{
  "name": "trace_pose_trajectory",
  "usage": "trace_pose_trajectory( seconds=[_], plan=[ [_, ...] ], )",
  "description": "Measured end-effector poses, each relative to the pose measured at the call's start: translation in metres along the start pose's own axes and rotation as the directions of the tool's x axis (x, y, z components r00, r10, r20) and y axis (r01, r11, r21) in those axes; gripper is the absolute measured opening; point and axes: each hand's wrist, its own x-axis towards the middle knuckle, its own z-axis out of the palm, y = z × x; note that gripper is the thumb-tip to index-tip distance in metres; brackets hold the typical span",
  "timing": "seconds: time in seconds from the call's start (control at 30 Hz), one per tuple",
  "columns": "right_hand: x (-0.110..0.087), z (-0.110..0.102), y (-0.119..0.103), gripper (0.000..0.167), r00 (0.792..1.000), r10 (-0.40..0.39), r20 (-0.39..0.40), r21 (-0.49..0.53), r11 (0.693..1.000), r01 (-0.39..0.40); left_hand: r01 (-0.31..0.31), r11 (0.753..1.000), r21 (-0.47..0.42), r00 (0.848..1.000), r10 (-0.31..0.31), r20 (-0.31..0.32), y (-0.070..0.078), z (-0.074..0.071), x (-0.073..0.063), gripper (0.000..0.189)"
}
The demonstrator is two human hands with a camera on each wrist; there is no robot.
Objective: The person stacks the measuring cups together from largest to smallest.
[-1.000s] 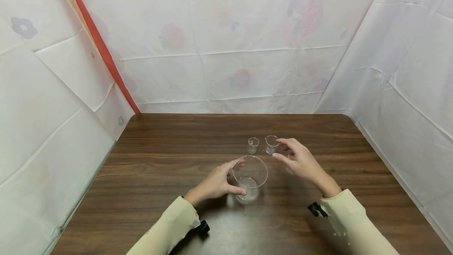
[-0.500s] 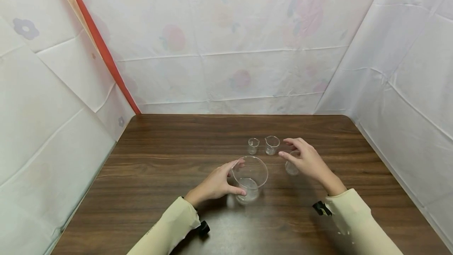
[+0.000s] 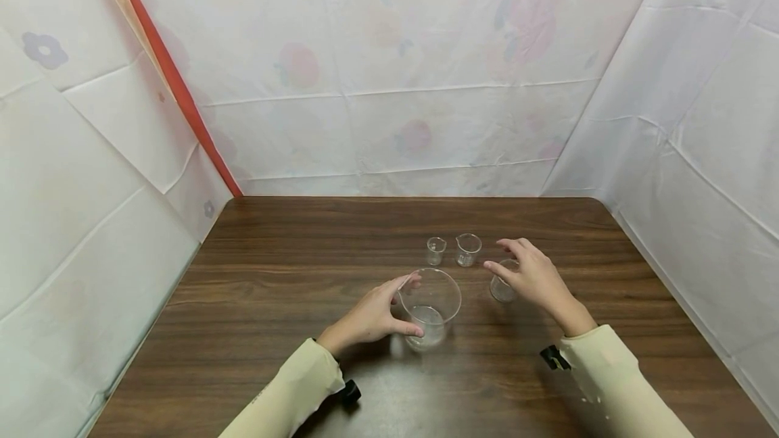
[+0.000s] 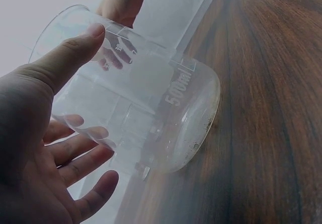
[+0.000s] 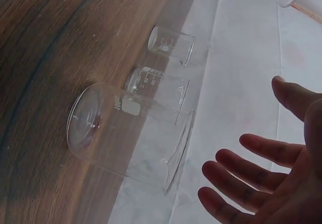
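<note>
A large clear glass beaker, marked 500ml in the left wrist view, stands on the table. My left hand holds its left side, thumb towards me, fingers behind. Just right of it stands a smaller beaker. My right hand hovers over and beside that beaker's rim, thumb and fingers spread. In the right wrist view, a gap shows between these fingers and the beaker. Two smaller beakers, one medium and one smallest, stand farther back.
The brown wood-grain table ends at pale printed sheets at the back and both sides. A red strip runs down the back left corner. Black straps sit at the cuffs.
My right hand has shifted a little right, away from the medium beaker's rim, and more of the beaker beneath it now shows. My left hand and the large beaker stay put.
</note>
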Motion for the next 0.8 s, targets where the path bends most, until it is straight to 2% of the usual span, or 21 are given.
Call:
trace_pose_trajectory(
  seconds=[0.4, 0.8],
  plan=[
    [-0.0014, 0.0008, 0.0057, 0.056, 0.997, 0.073, -0.007, -0.087, 0.993, -0.073, -0.005, 1.0, 0.013, 1.0, 0.005, -0.004, -0.0017, 0.0003, 0.0007, 0.09],
    [-0.0043, 0.0016, 0.008, 0.059, 0.985, 0.162, 0.059, -0.163, 0.975, -0.15, 0.017, 1.0, 0.021, 1.0, -0.017, 0.002, -0.0014, 0.0002, 0.0001, 0.091]
  ],
)
